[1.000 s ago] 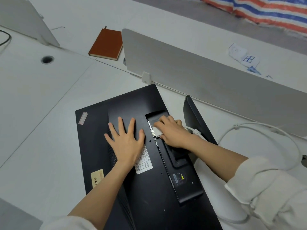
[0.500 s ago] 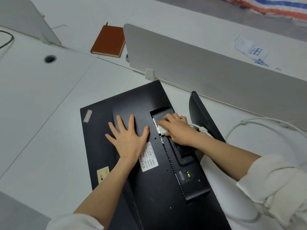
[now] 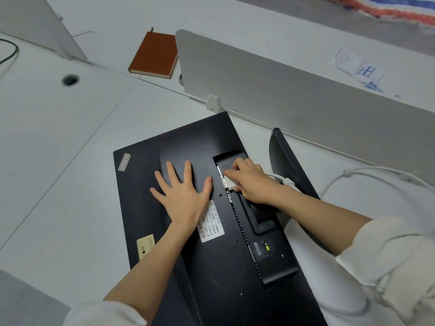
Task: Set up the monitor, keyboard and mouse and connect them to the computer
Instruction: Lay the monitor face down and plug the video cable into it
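The black monitor (image 3: 195,267) lies face down on the white desk, its back panel up. My left hand (image 3: 182,191) presses flat on the back panel with fingers spread. My right hand (image 3: 253,181) grips a white video plug (image 3: 228,182) at the port recess of the monitor. Its white cable (image 3: 376,171) runs off to the right in a loop. The monitor's black stand base (image 3: 289,165) sticks up behind my right wrist. No keyboard, mouse or computer is in view.
A grey divider panel (image 3: 294,90) stands along the desk's far edge, just beyond the monitor. A brown notebook (image 3: 154,55) lies behind it on the left. A cable hole (image 3: 70,80) is in the desk at far left. Papers (image 3: 357,67) lie at the back right.
Both hands stay where they were on the monitor; my right hand's fingers shift slightly at the plug. The view has drifted a little.
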Available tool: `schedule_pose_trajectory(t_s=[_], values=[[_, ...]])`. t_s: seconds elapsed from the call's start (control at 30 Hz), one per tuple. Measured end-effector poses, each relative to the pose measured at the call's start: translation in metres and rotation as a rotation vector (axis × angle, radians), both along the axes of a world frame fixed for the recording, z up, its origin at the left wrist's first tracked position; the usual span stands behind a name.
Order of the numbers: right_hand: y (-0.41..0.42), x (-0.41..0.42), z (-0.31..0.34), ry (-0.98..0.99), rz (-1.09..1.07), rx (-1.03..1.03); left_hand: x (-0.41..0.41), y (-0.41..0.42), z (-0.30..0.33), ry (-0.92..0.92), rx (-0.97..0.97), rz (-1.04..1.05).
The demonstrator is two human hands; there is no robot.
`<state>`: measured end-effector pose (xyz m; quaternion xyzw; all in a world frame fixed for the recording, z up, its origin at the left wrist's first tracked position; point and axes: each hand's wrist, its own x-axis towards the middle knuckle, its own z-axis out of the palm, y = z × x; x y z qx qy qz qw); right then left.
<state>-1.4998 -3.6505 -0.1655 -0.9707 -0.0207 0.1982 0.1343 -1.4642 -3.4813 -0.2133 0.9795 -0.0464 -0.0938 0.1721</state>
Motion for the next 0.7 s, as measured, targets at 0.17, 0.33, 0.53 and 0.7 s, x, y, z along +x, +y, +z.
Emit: schedule_pose_trajectory(t_s=[0.17, 0.33, 0.53, 0.7], values=[[0.0013, -0.0003, 0.0005, 0.002, -0.023, -0.011, 0.0002, 0.0004, -0.0001, 0.01, 0.006, -0.006], [0.0021, -0.0013, 0.0008, 0.005, -0.044, -0.006, 0.0005, 0.0012, -0.0011, 0.008, 0.003, -0.006], [0.0014, -0.0023, -0.0011, -0.003, -0.05, 0.025, 0.0005, 0.0001, -0.0012, 0.006, 0.01, -0.007], [0.0012, 0.0, -0.0029, 0.004, -0.04, 0.013, 0.0006, -0.0004, -0.0023, -0.002, 0.013, -0.007]])
